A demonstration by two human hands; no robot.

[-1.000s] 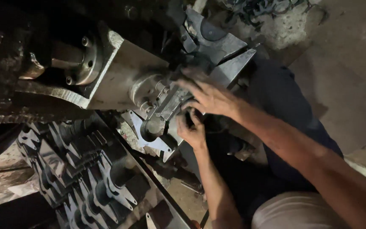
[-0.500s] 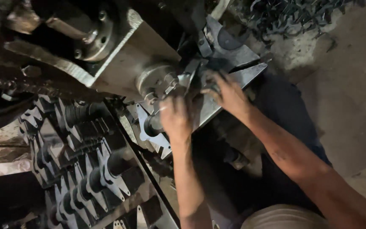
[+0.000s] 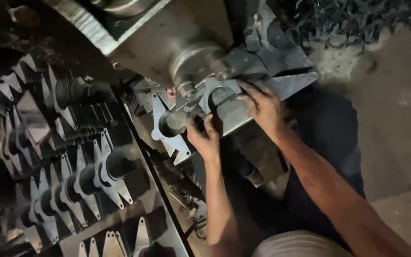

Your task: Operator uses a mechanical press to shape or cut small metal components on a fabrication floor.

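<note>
Left hand (image 3: 206,138) curled on flanged plate (image 3: 167,126) at chuck (image 3: 197,62), right hand (image 3: 262,107) flat on bracket (image 3: 236,112); plate not seated, finished parts (image 3: 96,171) racked alongside.

Grey metal flanged bracket (image 3: 224,107) seated against machine

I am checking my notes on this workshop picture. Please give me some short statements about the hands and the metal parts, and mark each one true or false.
1. The left hand grips the machine beside a triangular metal plate. True.
2. The right hand holds a hammer. False: it rests flat on a grey metal plate.
3. Stacked triangular parts lie to the left in the picture. True.
4. Both hands wear gloves. False: they are bare.
5. Metal shavings lie on the floor at upper right. True.
</note>
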